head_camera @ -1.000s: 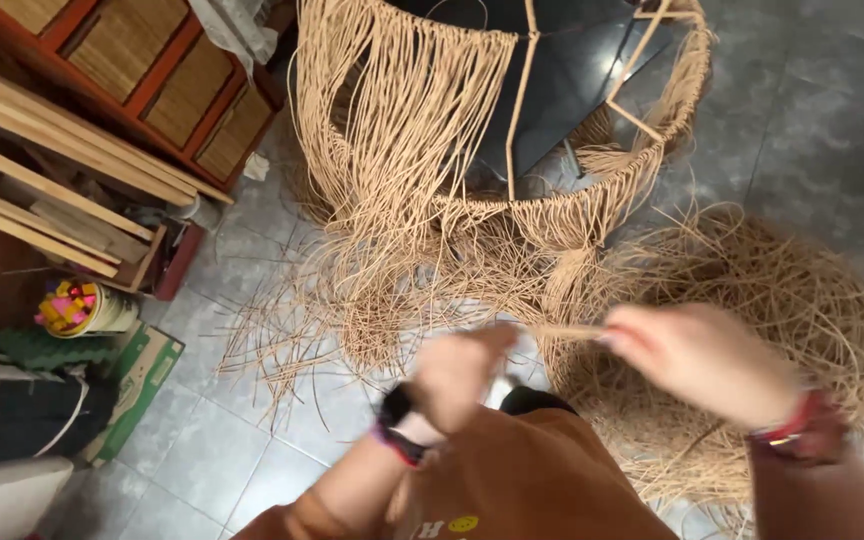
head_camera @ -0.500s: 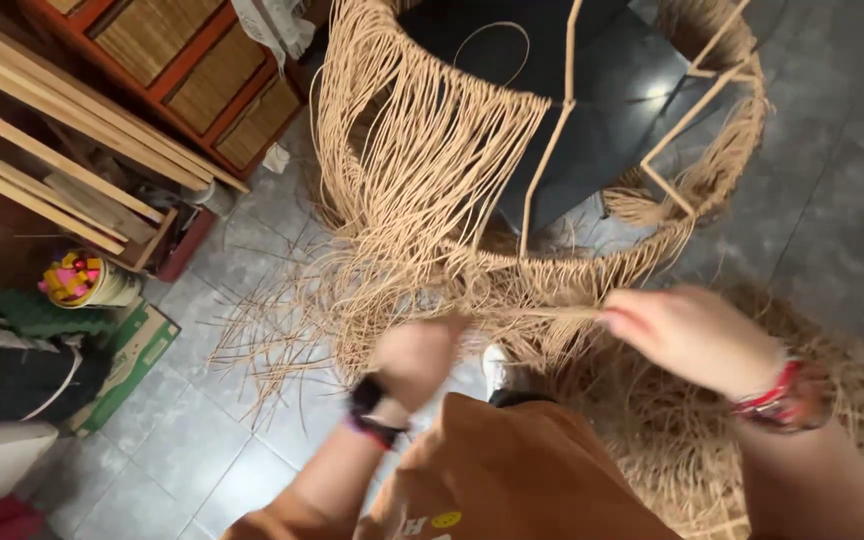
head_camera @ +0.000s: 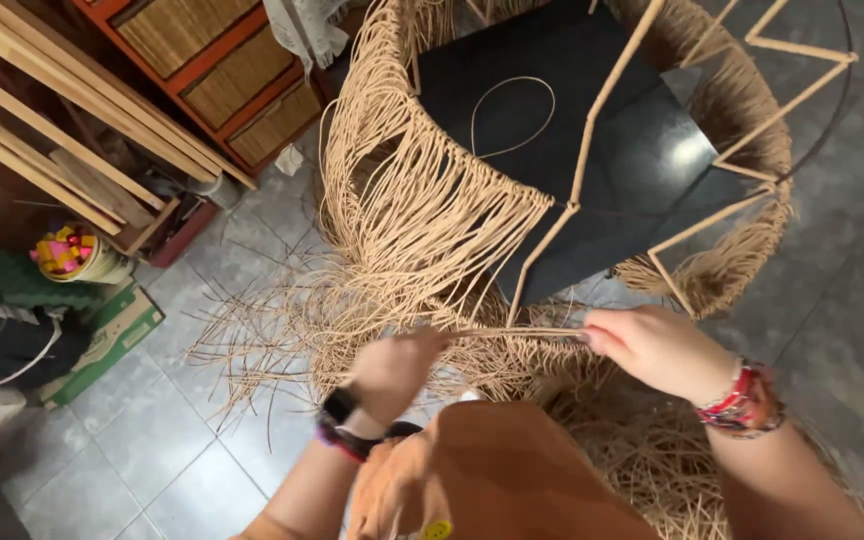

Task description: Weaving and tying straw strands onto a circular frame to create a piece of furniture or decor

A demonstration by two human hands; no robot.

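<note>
A thin tan rattan strand (head_camera: 522, 332) runs nearly level between the two hands, stretched taut just below the lower rim of a large woven frame (head_camera: 572, 190). The right hand (head_camera: 657, 348) has its fingers pressed together, pinching the strand's right end at the fingertips; a red beaded bracelet (head_camera: 747, 402) sits on that wrist. The left hand (head_camera: 392, 368) is curled closed around the strand's left end, with a dark watch (head_camera: 340, 412) on its wrist. The strand lies directly between the hands, in front of the person's orange-brown clothing (head_camera: 492, 470), and touches the hanging fringe of loose fibres (head_camera: 422, 220) that drapes down from the frame's rim. Inside the frame a black panel (head_camera: 592, 120) shows behind pale wrapped rods. More loose fibre is heaped on the grey tiled floor (head_camera: 172, 440) beneath and beside the hands. Well to the left stand an orange cabinet with woven fronts (head_camera: 222, 70), leaning wooden slats (head_camera: 42, 120) and a green box (head_camera: 112, 330).
</note>
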